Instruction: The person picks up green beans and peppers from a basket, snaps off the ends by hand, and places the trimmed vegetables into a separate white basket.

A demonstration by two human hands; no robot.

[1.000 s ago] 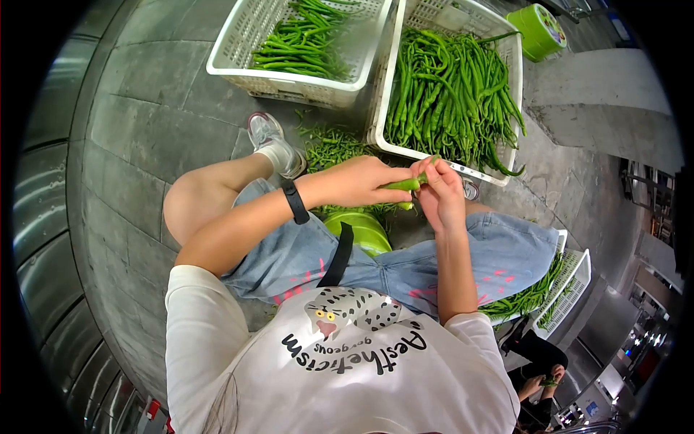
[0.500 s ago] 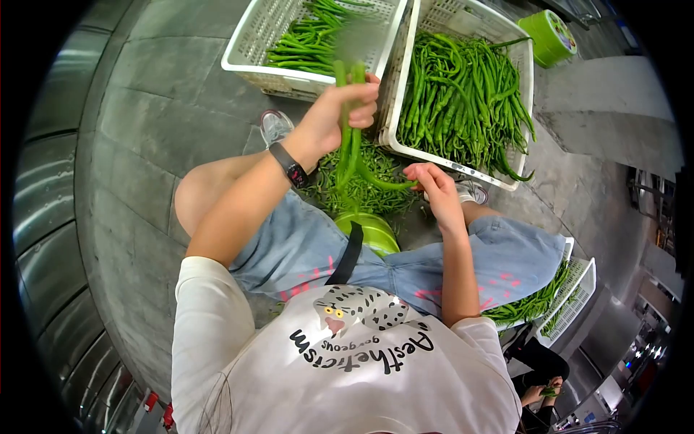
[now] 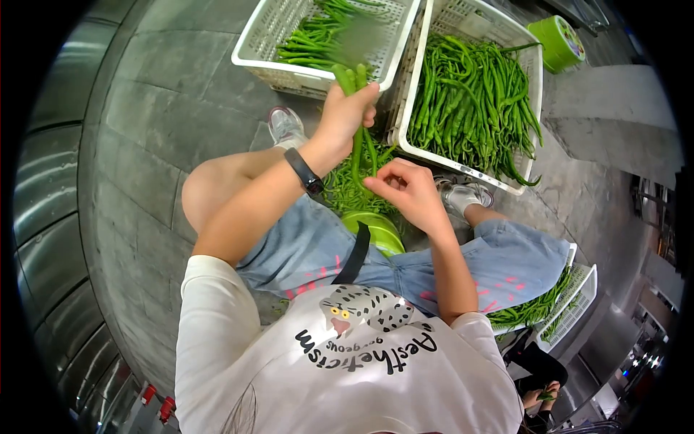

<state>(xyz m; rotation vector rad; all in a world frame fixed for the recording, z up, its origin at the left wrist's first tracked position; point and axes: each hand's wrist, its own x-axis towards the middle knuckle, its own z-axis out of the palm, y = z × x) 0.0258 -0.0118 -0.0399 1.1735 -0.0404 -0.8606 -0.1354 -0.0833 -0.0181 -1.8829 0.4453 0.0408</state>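
Note:
My left hand (image 3: 350, 116) is wrapped round a few long green peppers (image 3: 357, 155), which stick out above and below the fist. Just below it to the right, my right hand (image 3: 405, 189) has its thumb and index finger near the lower ends of those peppers; whether anything is pinched there is too small to tell. Ahead, a white crate (image 3: 253, 45) holds green peppers lying in a loose bunch. Beside it a second white crate (image 3: 473, 172) is heaped with long green peppers (image 3: 463, 101). Small green trimmings (image 3: 343, 189) lie on the floor beneath my hands.
A green stool (image 3: 372, 230) is between my legs. Another green stool (image 3: 557, 45) stands at the back right. White crates (image 3: 575, 311) with green peppers are by my right thigh. A co-worker's hands (image 3: 538, 398) show at the lower right. Metal panels (image 3: 50, 210) line the left.
My right hand has moved left, closer to the held peppers. The lower ends of the peppers now hang straighter instead of being drawn out to the right.

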